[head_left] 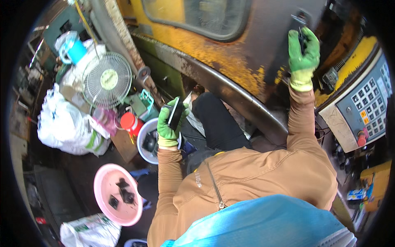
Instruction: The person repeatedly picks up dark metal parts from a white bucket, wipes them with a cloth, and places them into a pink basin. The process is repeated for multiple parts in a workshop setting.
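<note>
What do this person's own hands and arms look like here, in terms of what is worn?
Both hands wear bright green knit gloves with paler yellow-green cuffs: the left hand and the right hand. Both forearms are covered by long tan-brown sleeves of a zip-front jacket.

There is just one camera, up on the person's head. It looks steeply down over the tan sleeves to the floor [82,164], close to both gloved hands. The round picture bends the yellow machine door [214,53] ahead near its edges.
</note>
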`<state>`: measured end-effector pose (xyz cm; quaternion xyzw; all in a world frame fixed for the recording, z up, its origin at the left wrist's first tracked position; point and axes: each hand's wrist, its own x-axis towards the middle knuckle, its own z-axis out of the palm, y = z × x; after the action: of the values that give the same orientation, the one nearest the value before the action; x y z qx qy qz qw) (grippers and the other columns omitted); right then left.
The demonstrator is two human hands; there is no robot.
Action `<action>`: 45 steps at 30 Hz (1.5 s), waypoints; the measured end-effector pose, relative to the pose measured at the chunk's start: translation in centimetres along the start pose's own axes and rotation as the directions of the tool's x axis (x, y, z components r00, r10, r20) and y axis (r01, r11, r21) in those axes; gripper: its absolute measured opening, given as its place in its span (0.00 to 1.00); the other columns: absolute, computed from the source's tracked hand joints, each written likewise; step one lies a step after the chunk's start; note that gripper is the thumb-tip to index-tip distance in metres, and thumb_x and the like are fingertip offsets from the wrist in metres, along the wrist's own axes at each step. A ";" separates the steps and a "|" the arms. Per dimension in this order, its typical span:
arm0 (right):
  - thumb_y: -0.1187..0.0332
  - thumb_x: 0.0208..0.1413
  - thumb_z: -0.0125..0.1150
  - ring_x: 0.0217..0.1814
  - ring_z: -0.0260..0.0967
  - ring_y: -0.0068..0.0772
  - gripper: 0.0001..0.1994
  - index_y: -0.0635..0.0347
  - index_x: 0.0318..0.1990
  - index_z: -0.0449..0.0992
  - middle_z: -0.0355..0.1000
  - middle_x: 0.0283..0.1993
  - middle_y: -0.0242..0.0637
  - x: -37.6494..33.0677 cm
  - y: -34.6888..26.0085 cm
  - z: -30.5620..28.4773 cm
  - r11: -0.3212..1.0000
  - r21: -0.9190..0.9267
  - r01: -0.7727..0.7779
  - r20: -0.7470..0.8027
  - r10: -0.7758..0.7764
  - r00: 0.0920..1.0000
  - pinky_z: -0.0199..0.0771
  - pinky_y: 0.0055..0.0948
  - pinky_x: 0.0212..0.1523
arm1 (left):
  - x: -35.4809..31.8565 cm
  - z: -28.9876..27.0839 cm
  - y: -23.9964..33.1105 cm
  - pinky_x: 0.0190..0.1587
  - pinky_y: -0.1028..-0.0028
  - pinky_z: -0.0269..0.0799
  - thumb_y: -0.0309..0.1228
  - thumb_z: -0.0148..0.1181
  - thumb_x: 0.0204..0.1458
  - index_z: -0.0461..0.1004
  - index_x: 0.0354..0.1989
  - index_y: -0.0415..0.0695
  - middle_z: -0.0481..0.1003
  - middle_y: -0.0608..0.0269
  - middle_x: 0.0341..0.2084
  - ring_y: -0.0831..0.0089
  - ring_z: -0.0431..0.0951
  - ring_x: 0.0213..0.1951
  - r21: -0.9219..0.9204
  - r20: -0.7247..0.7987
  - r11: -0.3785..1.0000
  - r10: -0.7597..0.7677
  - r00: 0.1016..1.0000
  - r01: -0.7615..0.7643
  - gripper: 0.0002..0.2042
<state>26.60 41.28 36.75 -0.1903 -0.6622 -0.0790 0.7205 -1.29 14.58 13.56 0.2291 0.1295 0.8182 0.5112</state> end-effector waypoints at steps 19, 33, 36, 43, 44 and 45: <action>0.46 0.54 0.61 0.62 0.68 0.48 0.37 0.67 0.64 0.66 0.71 0.60 0.51 10.5 38.1 24.3 0.669 -0.387 -0.635 0.220 0.736 0.640 0.65 0.42 0.61 | 20.6 9.0 -0.4 0.62 0.65 0.66 0.37 0.63 0.46 0.67 0.59 0.32 0.71 0.55 0.54 0.62 0.73 0.56 0.674 0.148 0.730 0.016 0.989 -0.113 0.32; 0.45 0.58 0.46 0.57 0.69 0.62 0.30 0.66 0.49 0.77 0.73 0.52 0.61 13.5 47.5 27.0 0.761 -0.488 -0.428 0.096 0.534 0.840 0.67 0.50 0.58 | 17.3 5.2 -0.5 0.62 0.53 0.67 0.39 0.64 0.51 0.61 0.65 0.48 0.62 0.52 0.65 0.53 0.70 0.59 0.438 -0.039 0.873 0.254 0.966 -0.212 0.32; 0.39 0.55 0.49 0.57 0.69 0.64 0.35 0.70 0.47 0.76 0.73 0.51 0.62 12.4 47.2 25.0 0.764 -0.407 -0.501 -0.156 0.482 0.862 0.65 0.50 0.59 | 14.7 4.0 -1.0 0.58 0.49 0.72 0.39 0.60 0.56 0.61 0.65 0.55 0.70 0.47 0.57 0.46 0.73 0.57 0.303 -0.128 0.937 0.219 0.967 -0.172 0.28; 0.46 0.47 0.73 0.12 0.64 0.24 0.27 0.65 0.37 0.78 0.76 0.22 0.41 12.8 31.7 19.3 0.687 0.421 -0.593 0.081 0.622 0.779 0.62 0.26 0.13 | 12.8 3.6 -1.5 0.61 0.61 0.69 0.30 0.57 0.51 0.72 0.51 0.41 0.74 0.46 0.46 0.54 0.75 0.53 0.327 -0.136 0.933 0.202 0.970 -0.149 0.17; 0.50 0.48 0.74 0.15 0.67 0.23 0.24 0.64 0.37 0.79 0.77 0.24 0.39 12.8 28.1 18.4 0.686 0.468 -0.557 0.160 0.554 0.817 0.65 0.25 0.16 | 12.7 4.3 -1.5 0.61 0.64 0.69 0.26 0.54 0.50 0.73 0.47 0.36 0.75 0.49 0.42 0.60 0.76 0.52 0.297 -0.107 0.948 0.151 0.983 -0.114 0.16; 0.55 0.50 0.73 0.19 0.69 0.21 0.19 0.64 0.37 0.80 0.78 0.26 0.36 12.7 24.4 17.7 0.672 0.562 -0.483 0.216 0.444 0.870 0.66 0.23 0.20 | 12.6 5.2 -1.4 0.59 0.65 0.69 0.25 0.54 0.49 0.73 0.47 0.35 0.76 0.50 0.42 0.61 0.76 0.51 0.341 -0.101 0.936 0.131 0.986 -0.090 0.16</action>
<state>20.60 72.03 46.02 -0.1165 -0.6039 0.3255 0.7182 -2.23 26.40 20.46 0.2691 0.2850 0.8241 0.4089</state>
